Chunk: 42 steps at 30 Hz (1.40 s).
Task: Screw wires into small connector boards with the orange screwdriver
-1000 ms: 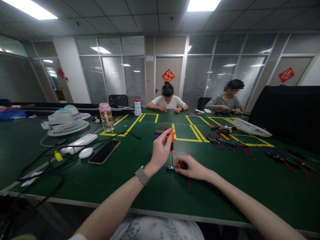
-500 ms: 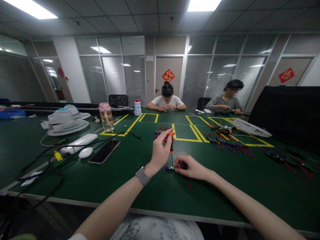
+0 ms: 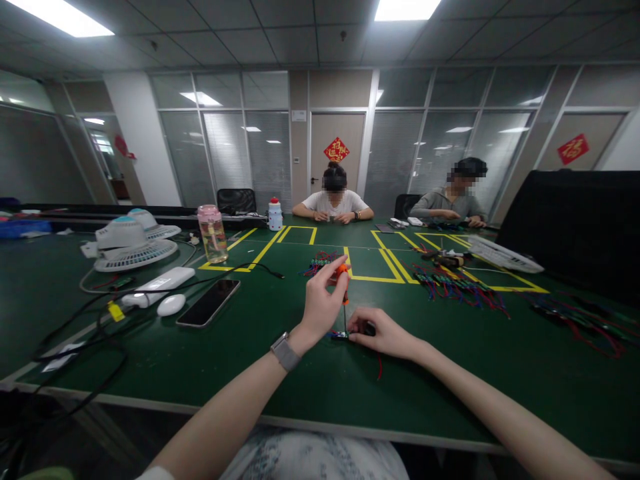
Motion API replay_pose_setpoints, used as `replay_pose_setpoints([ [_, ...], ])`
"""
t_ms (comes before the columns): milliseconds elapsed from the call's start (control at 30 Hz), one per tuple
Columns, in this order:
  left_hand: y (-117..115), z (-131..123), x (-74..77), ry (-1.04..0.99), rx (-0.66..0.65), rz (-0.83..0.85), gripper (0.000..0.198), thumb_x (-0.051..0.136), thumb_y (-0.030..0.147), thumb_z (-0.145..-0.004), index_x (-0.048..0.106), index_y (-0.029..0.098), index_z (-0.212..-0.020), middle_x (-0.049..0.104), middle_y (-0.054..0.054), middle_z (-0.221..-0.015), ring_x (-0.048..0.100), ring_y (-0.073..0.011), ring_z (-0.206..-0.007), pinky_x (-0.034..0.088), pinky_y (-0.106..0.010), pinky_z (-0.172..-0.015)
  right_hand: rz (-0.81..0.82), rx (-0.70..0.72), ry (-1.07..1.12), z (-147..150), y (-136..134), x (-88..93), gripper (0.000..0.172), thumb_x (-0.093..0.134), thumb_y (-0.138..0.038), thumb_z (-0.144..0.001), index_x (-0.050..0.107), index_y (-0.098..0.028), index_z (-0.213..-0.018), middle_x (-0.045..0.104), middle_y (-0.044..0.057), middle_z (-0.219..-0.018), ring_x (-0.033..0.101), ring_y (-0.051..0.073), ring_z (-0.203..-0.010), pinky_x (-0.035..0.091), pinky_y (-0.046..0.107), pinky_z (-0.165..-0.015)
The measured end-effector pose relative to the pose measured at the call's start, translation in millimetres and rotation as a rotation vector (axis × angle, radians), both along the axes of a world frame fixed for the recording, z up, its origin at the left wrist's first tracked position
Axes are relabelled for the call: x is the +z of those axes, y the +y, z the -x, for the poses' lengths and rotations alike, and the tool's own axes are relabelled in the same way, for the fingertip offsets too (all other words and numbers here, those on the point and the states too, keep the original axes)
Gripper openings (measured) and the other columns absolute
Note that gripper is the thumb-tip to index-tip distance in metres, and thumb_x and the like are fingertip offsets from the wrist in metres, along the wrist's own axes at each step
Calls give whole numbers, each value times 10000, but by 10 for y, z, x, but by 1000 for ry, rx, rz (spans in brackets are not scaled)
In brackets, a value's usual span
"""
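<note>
My left hand [image 3: 324,293] is closed around the orange-and-black handle of a screwdriver [image 3: 345,301], which stands upright with its shaft pointing down. The tip meets a small green circuit board [image 3: 339,335] lying on the table. My right hand [image 3: 379,331] pinches the right end of that board, with thumb and fingers close together. A red wire [image 3: 379,367] sticks out below my right hand. Part of the board is hidden by the right fingers.
Wired circuit boards lie in bunches beyond my hands [image 3: 323,261] and to the right [image 3: 457,288]. On the left are a phone [image 3: 210,303], a white mouse [image 3: 171,305], a power strip [image 3: 159,287], cables, fans [image 3: 135,253] and a pink-lidded bottle [image 3: 213,233]. Two people sit across the table.
The screwdriver handle has turned or shifted slightly within my left fingers. My right hand keeps its hold on the board in nearly the same place.
</note>
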State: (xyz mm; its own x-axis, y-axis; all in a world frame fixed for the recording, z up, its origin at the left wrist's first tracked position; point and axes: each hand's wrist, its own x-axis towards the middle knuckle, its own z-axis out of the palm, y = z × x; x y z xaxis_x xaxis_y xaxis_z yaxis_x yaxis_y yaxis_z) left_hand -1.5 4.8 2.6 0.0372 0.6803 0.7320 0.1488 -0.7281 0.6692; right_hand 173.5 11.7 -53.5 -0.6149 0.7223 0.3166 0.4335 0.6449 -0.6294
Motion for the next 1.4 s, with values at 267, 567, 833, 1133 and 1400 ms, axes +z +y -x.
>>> replay_pose_setpoints([
  [267, -62, 9, 41, 54, 54, -90, 269, 489, 208, -922, 636, 224, -1147, 594, -64, -1079, 580, -157, -985, 489, -247, -792, -45, -28, 51, 65, -33, -10, 118, 666, -265, -797, 674, -153, -831, 617, 39, -811, 576, 139, -689, 473, 249, -642],
  [567, -13, 3, 8, 30, 117, -44, 285, 467, 206, -932, 614, 205, -1176, 637, -75, -1094, 611, -167, -962, 503, -261, -794, -233, -29, -28, 4, -66, -9, 91, 632, -255, -840, 673, -174, -841, 676, 29, -783, 623, 143, -719, 478, 239, -690],
  [833, 36, -10, -67, -6, 40, 55, 347, 462, 252, -939, 541, 235, -1276, 647, -80, -1157, 662, -155, -850, 537, -253, -691, -261, 56, -16, 5, -44, -6, 166, 578, -272, -885, 709, -190, -827, 715, 54, -827, 647, 172, -791, 501, 275, -754],
  [1133, 32, 6, -36, 20, 165, -27, 297, 536, 238, -902, 605, 219, -1190, 629, -77, -1119, 632, -159, -881, 526, -254, -718, -285, 81, -13, -1, -24, -15, 213, 567, -307, -900, 726, -185, -828, 712, 68, -822, 644, 171, -791, 506, 278, -746],
  [1400, 0, 20, 5, 50, 150, -44, 285, 516, 243, -916, 615, 216, -1182, 624, -71, -1069, 608, -174, -950, 508, -277, -791, -287, 84, -19, -5, -32, -18, 237, 554, -332, -909, 723, -185, -832, 707, 75, -834, 642, 174, -807, 504, 280, -751],
])
